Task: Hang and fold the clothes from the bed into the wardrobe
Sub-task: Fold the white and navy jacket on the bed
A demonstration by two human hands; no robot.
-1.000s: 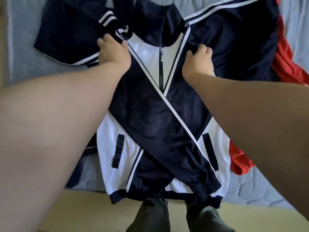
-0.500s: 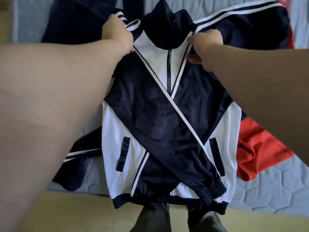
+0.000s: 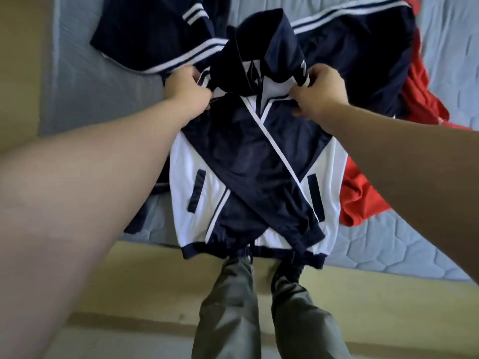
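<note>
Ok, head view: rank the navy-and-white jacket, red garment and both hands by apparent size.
1. Navy-and-white jacket, largest.
2. Red garment, partly hidden.
3. Left hand and right hand look alike; I won't rank them.

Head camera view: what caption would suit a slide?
The left hand and right hand grip the shoulders of a navy-and-white jacket, collar end raised off the bed.

The jacket point(image 3: 248, 161) lay at the bed's point(image 3: 103, 94) near edge, another garment point(image 3: 145, 35) behind, a third garment point(image 3: 363, 203) to its right.
</note>
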